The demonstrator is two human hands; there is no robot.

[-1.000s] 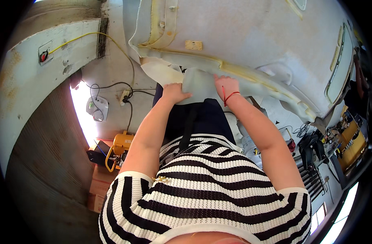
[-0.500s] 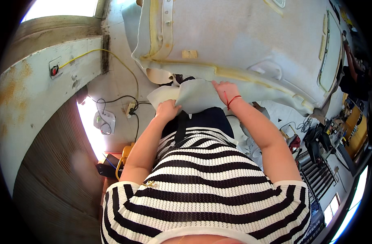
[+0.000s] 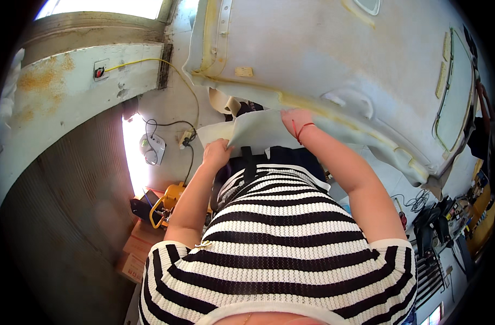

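Observation:
A large pale grey moulded panel (image 3: 307, 59), which looks like a car headliner seen from its back, lies ahead of me with yellowish glue along its edges. From its near edge a light grey fabric flap (image 3: 258, 129) hangs toward my waist. My left hand (image 3: 217, 153) is closed on the flap's near left edge, thumb along the top. Further right, my right hand (image 3: 298, 124), with a red cord at the wrist, is closed on the flap close to the panel's glued edge; its fingertips are hidden.
At left, a yellow cable (image 3: 144, 60) runs from a wall socket (image 3: 99, 70) to the floor, near a power strip (image 3: 187, 138) and black cords. A yellow machine (image 3: 169, 203) and cardboard boxes (image 3: 139, 241) stand by my left elbow. Another person's arm (image 3: 482, 97) shows at far right.
My view has shifted, so the wall and floor things appear further right. Both hands stay on the flap; the right hand has curled in more at the panel's edge.

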